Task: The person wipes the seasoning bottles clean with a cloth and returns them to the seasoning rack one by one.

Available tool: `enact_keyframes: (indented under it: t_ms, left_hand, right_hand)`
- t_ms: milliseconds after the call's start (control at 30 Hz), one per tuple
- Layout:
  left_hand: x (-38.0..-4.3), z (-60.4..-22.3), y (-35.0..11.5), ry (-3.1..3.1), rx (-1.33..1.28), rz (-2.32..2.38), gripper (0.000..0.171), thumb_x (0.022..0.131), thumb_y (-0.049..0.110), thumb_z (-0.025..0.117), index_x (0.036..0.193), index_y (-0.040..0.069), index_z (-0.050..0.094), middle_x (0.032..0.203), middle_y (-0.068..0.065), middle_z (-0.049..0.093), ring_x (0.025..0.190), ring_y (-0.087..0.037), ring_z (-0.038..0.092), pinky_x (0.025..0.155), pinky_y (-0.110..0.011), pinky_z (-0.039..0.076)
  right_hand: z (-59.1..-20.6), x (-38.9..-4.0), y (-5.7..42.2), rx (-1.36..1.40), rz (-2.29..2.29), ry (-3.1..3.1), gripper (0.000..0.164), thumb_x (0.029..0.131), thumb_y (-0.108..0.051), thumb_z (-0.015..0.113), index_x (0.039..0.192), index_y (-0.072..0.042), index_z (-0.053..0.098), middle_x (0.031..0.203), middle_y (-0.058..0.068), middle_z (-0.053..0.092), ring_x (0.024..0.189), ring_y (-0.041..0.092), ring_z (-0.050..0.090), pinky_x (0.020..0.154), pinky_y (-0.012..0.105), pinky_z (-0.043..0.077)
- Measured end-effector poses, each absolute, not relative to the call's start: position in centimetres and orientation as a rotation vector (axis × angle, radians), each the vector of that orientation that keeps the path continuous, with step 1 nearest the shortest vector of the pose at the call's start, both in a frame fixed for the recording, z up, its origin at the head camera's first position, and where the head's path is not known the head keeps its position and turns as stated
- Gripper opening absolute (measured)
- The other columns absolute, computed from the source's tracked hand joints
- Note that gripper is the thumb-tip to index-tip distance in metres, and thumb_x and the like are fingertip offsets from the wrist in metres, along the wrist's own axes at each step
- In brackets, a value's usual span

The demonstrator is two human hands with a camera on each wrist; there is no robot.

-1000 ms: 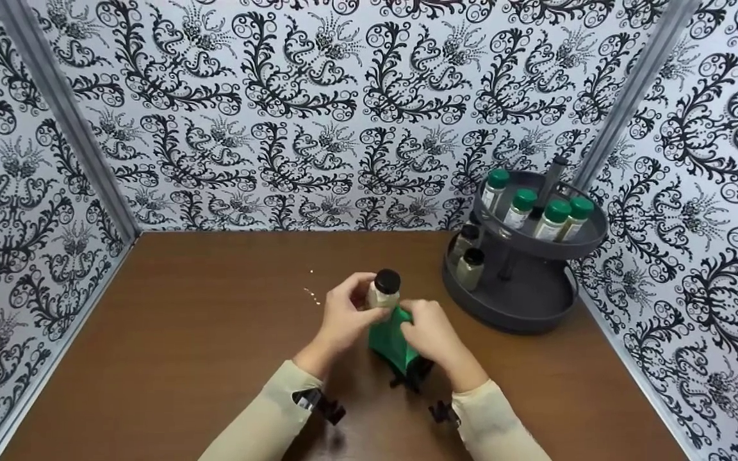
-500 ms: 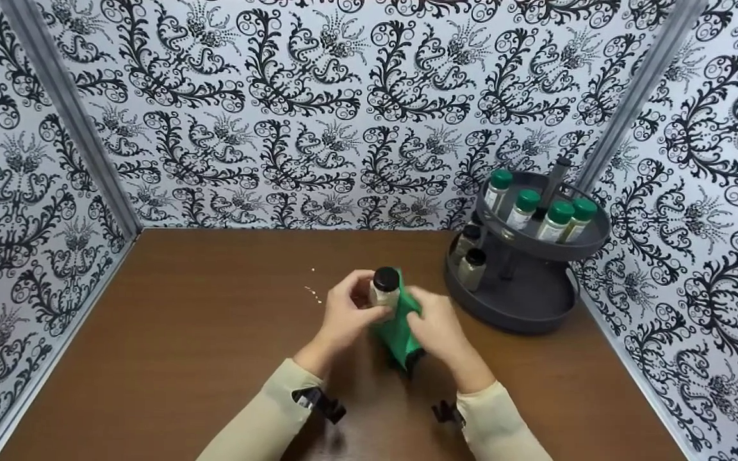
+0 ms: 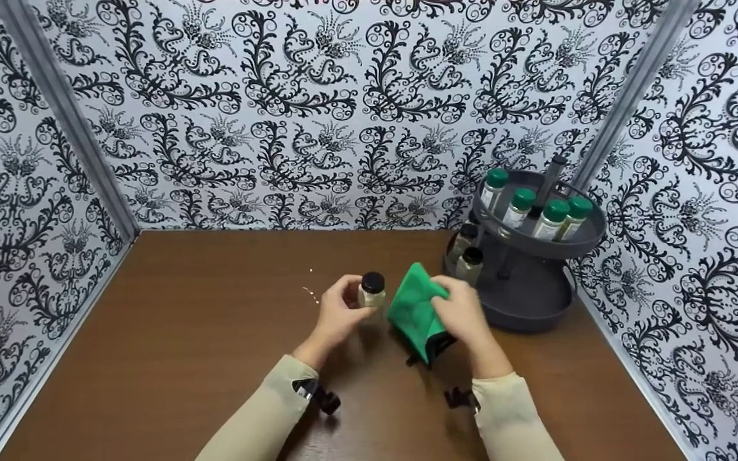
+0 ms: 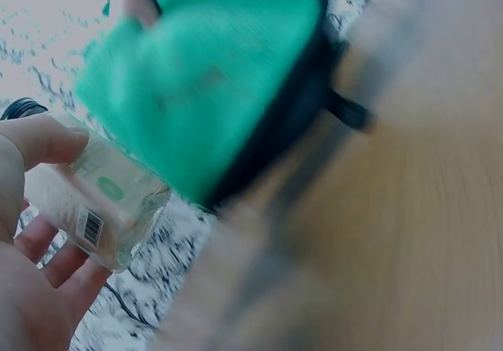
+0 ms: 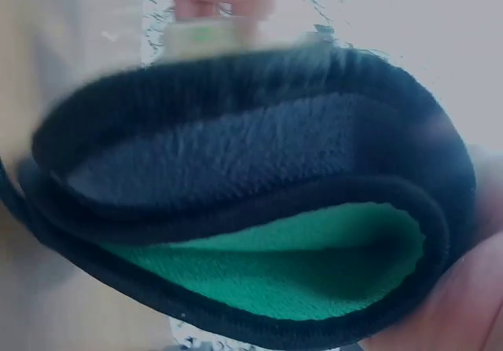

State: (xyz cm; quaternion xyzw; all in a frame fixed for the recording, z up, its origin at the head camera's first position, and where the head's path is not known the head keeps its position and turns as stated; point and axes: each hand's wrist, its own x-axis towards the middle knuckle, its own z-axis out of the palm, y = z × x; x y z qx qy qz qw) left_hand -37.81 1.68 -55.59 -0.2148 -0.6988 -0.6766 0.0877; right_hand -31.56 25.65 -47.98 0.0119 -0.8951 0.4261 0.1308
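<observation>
My left hand (image 3: 336, 310) grips a clear spice jar (image 3: 372, 296) with a black cap, thumb on one side and fingers on the other. Its label and barcode show in the left wrist view, where the jar (image 4: 102, 198) is tilted. To the right, my right hand (image 3: 466, 314) pinches a folded green cloth (image 3: 415, 307) with black edging, held apart from the jar in the head view. Close up in the right wrist view, the cloth (image 5: 314, 284) is doubled over, with a dark fuzzy layer and a green inner fold.
At the right back stands a dark two-tier turntable rack (image 3: 523, 307). Several green-capped jars (image 3: 549, 221) are on its upper tier, black-capped jars (image 3: 469, 266) on the lower. Small white bits (image 3: 311, 294) lie on the brown table (image 3: 202, 333). Patterned walls enclose the back and sides.
My right hand has drawn the cloth away from the jar, to the right, and the cloth now hangs more spread. My left hand has shifted slightly left, with the jar still in it.
</observation>
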Motion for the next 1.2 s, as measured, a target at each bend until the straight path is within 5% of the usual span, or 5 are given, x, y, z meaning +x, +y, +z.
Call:
enact_keyframes:
  t_ms: [200,467,933,1200]
  left_hand:
    - [-38.8,-57.7,1.2,-2.193,-0.566,-1.948,0.047,0.071,-0.008,0.083,0.116,0.0,0.07,0.102,-0.02,0.074,0.092,-0.023,0.069,0.084,-0.037,0.061]
    - [-39.6,-59.0,0.7,-2.245,-0.507,-1.916,0.046,0.069,-0.007,0.082,0.112,0.002,0.07,0.098,-0.015,0.072,0.089,-0.024,0.067,0.084,-0.041,0.06]
    - [-40.4,-60.0,0.3,-2.202,-0.542,-1.993,0.049,0.066,-0.016,0.072,0.112,0.001,0.067,0.097,-0.014,0.071,0.087,-0.016,0.064,0.078,-0.023,0.055]
    - [-41.6,-59.9,-1.5,-2.301,-0.867,-2.044,0.079,0.066,-0.011,0.078,0.141,0.0,0.056,0.121,-0.016,0.071,0.104,-0.013,0.067,0.092,-0.025,0.054]
  right_hand:
    - [-47.2,-31.3,26.4,-0.062,1.288,-2.588,0.043,0.091,-0.003,0.054,0.125,-0.015,0.078,0.109,0.01,0.079,0.079,0.021,0.062,0.073,0.032,0.049]
    - [-47.5,-31.2,25.7,-0.027,1.351,-2.569,0.042,0.091,-0.002,0.055,0.122,-0.016,0.079,0.102,0.008,0.078,0.076,0.022,0.061,0.071,0.033,0.049]
    - [-47.7,-31.3,25.3,-0.009,1.375,-2.55,0.041,0.089,0.0,0.056,0.117,-0.016,0.08,0.105,0.008,0.078,0.082,0.022,0.063,0.075,0.033,0.051]
    - [-47.9,-31.4,25.3,-0.027,1.396,-2.572,0.042,0.091,0.001,0.054,0.119,-0.017,0.079,0.103,0.007,0.078,0.078,0.02,0.064,0.071,0.033,0.051]
